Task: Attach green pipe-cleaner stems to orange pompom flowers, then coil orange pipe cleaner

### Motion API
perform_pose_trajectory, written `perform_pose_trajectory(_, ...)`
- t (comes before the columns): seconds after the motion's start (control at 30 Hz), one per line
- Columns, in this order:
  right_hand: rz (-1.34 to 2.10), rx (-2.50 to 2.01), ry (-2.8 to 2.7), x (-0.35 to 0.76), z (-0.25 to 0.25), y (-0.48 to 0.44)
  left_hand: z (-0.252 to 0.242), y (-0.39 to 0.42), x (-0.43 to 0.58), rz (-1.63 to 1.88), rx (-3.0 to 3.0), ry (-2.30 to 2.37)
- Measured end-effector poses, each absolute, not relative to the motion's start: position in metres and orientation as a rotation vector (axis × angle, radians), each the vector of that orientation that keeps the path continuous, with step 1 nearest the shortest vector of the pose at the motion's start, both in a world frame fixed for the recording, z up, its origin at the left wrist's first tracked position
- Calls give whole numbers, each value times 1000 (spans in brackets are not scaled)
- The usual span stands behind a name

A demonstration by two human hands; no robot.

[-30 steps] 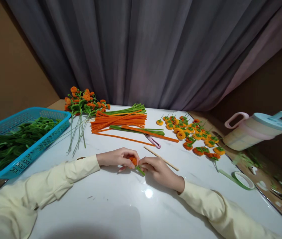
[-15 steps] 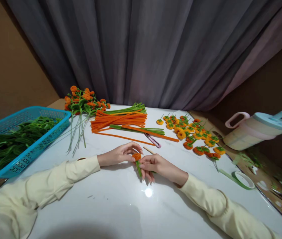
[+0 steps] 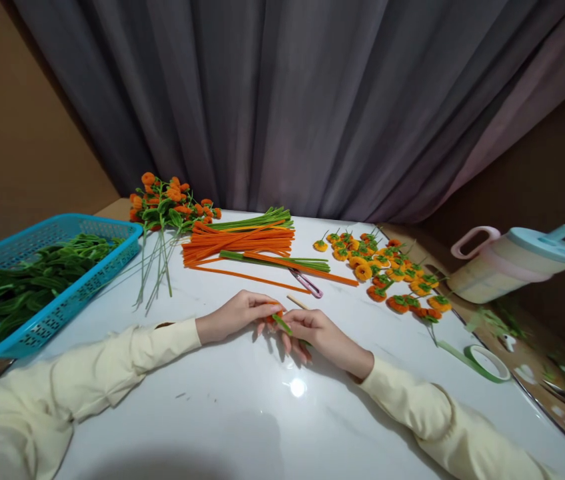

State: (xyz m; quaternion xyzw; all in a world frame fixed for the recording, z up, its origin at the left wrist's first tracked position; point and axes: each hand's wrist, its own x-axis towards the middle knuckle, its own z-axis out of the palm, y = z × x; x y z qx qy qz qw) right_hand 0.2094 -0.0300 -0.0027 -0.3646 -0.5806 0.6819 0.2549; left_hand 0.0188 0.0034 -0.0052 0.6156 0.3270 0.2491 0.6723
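Observation:
My left hand [image 3: 238, 317] is closed on a small orange pipe-cleaner flower [image 3: 276, 312], its fingers covering most of the head. Below the flower, a short piece of green pipe cleaner [image 3: 282, 325] slants down to the right. My right hand [image 3: 326, 339] pinches this green piece, thumb on top and the other fingers curled beneath. The hands almost meet over the white table [image 3: 222, 407]. Just beyond my right hand lies a thin wooden stick [image 3: 296, 301]. Farther back are a pink-handled cutter [image 3: 311, 283] and a pile of orange pipe cleaners [image 3: 240, 243].
On the left stands a blue basket [image 3: 75, 293] of green leaves, with a bunch of stemmed orange flowers [image 3: 172, 193] behind it. Yellow and orange flower heads [image 3: 382, 260] lie at right, near a roll of green tape [image 3: 487, 363] and a lidded cup [image 3: 502, 263].
The orange flower has tipped over, and its green piece has swung from nearly upright to slanting right. My left fingers have closed further over the flower head.

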Motion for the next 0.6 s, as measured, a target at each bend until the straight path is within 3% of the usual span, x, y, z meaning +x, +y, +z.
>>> perform_pose_trajectory(0.2, 1470, -1091, -1798, 206, 0, -40, -3, 11, 14, 434, 1060, 594)
perform_pose_trajectory(0.47, 864, -1112, -2054, 205, -2, -44, -7, 12, 16, 407, 1103, 522)
perform_pose_trajectory(0.53, 902, -1132, -2008, 204, -1, -44, -7, 10, 16, 432, 1124, 537)
perform_pose_trajectory(0.6, 1156, -1166, -1859, 202, 0, -43, -6, 7, 17, 461, 1136, 552)
